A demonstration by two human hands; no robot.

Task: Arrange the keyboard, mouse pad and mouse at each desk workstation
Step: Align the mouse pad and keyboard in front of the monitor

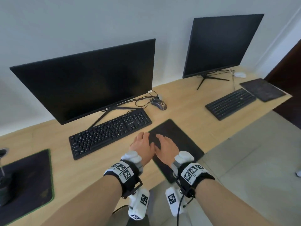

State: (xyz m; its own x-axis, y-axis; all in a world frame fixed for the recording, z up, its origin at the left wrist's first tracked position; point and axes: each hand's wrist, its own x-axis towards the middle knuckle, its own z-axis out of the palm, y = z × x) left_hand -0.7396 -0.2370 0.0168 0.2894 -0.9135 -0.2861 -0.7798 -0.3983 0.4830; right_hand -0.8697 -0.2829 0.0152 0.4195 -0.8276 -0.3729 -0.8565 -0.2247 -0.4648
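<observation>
A black mouse pad [177, 141] lies on the wooden desk [184, 101], its near corner hanging over the front edge. My left hand [142, 145] rests at the pad's left edge and my right hand [166, 147] lies flat on the pad, fingers spread. A black keyboard [109, 132] sits left of the pad, below the left monitor [84, 82]. Behind the keyboard's right end, a dark patterned mouse [159, 103] rests with its cable coiled. At the right workstation a second keyboard [231, 103] and a dark mouse pad [262, 89] lie by the right monitor [219, 44], and a white mouse [239, 74] sits behind them.
A green-edged mouse pad [27, 180] with a dark object on it lies at the desk's left end. The desk's front edge runs diagonally to the right, with grey floor [252, 160] beyond. A dark door frame [286, 75] stands at far right.
</observation>
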